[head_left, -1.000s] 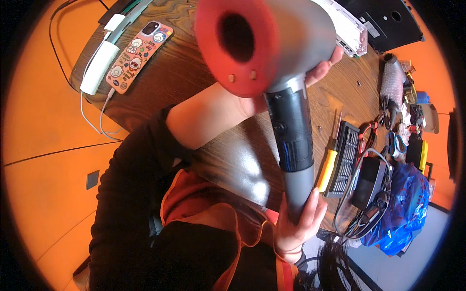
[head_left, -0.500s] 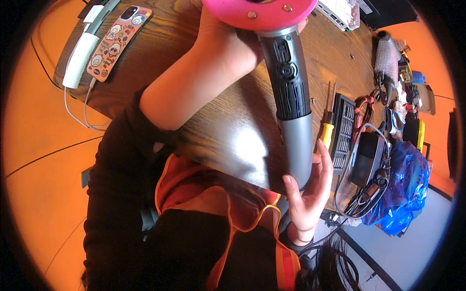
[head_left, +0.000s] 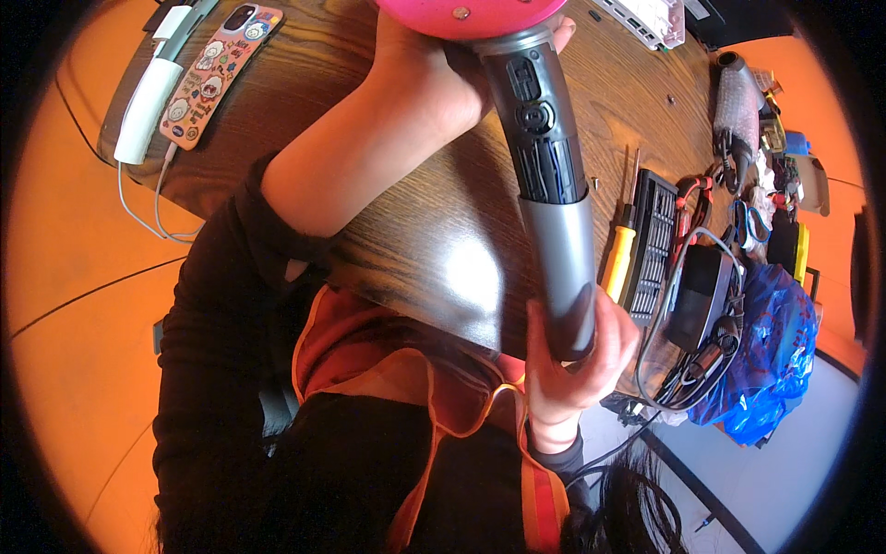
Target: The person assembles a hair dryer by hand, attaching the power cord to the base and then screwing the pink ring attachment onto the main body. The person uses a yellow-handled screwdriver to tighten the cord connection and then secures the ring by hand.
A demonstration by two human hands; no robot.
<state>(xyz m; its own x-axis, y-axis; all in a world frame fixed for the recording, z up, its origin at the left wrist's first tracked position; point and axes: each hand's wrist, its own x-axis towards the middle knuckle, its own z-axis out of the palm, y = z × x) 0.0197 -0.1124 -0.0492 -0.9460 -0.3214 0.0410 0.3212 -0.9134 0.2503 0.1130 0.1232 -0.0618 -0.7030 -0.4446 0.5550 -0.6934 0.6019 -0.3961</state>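
A hair dryer-shaped device with a pink head [head_left: 471,13] and a long handle spans the upper middle. Its black handle part [head_left: 540,138] bears buttons and bare slots. Over the handle's lower end fits a grey tubular sleeve [head_left: 559,245]. My left hand [head_left: 452,88] is wrapped behind the neck just under the pink head; most of its fingers are hidden, with tips showing on the far side. Around the bottom of the sleeve, my right hand [head_left: 581,365] is closed, thumb on the left and fingers on the right.
Right of the handle lie a yellow-handled screwdriver [head_left: 620,254], a black bit case [head_left: 652,245], a black power adapter [head_left: 700,295] with cable and a blue plastic bag [head_left: 771,342]. A bubble-wrapped device [head_left: 736,111] is farther back. At left are a phone [head_left: 220,78] and white power strip [head_left: 148,115].
My right hand has moved up and closed around the sleeve's bottom, where its fingers were spread before. The device has shifted slightly up and left.
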